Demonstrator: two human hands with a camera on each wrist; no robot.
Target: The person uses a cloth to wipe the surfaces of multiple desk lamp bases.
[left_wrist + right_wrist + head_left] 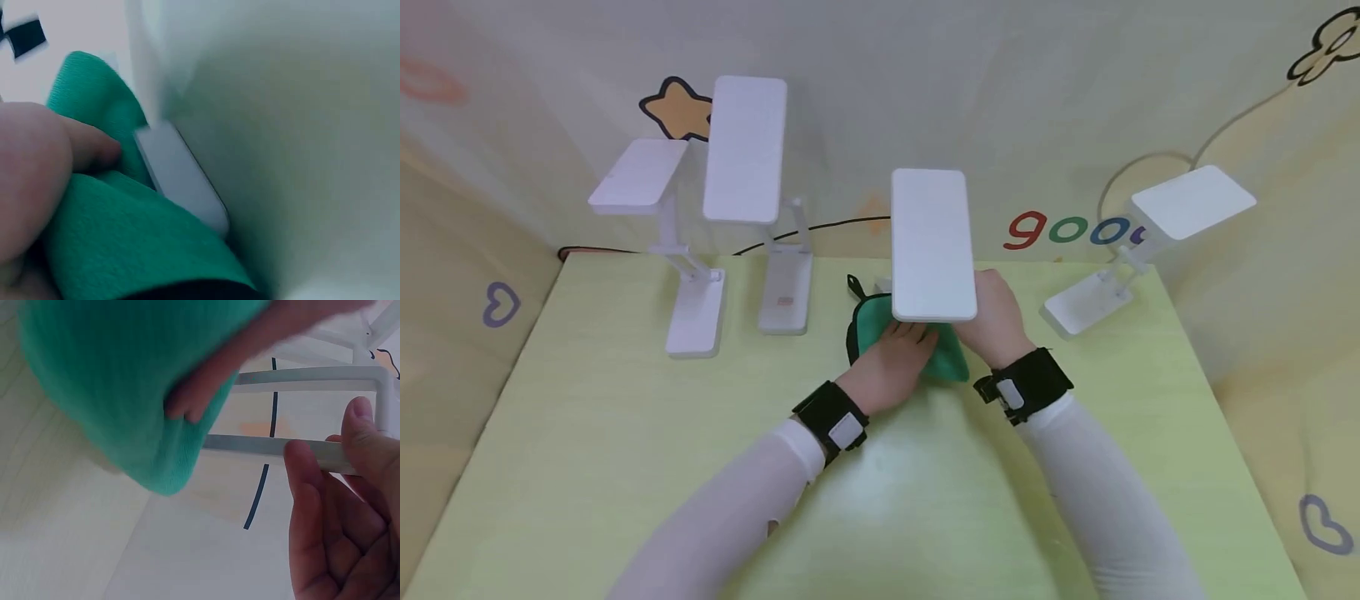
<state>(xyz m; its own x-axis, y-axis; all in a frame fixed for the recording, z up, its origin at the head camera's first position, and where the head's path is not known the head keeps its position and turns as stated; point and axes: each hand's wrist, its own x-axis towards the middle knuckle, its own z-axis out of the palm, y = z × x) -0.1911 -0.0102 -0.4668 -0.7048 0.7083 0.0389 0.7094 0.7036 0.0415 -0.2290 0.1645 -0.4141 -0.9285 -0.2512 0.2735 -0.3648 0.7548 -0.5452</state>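
In the head view, the left hand (891, 367) lies on a green cloth (949, 358) with a black edge and a loop, below the plate (934, 250) of a white stand (925, 292). The right hand (997, 321) is beside that plate, its fingertips hidden behind it. A second stand (1086, 300) is on the table (925, 508), to the right of the right hand. In the left wrist view, the cloth is creased around the left hand's fingers, which appear to be clamped on the fabric; the pale base (181, 181) lies just beyond the fold, against the cloth. In the right wrist view, the right hand's thumb and fingers are together on a flat bar (250, 445) of the stand's frame, near its corner; the cloth and the left hand's fingertips are at the far side of that grip. Handling: the cloth is judged light, soft and low in slip, and is best gathered at a fold. The stand is judged stiff, fairly light and smooth, possibly hinged. The frame bar gives a suitable hold; gripping the plate alone could turn it at the joint.
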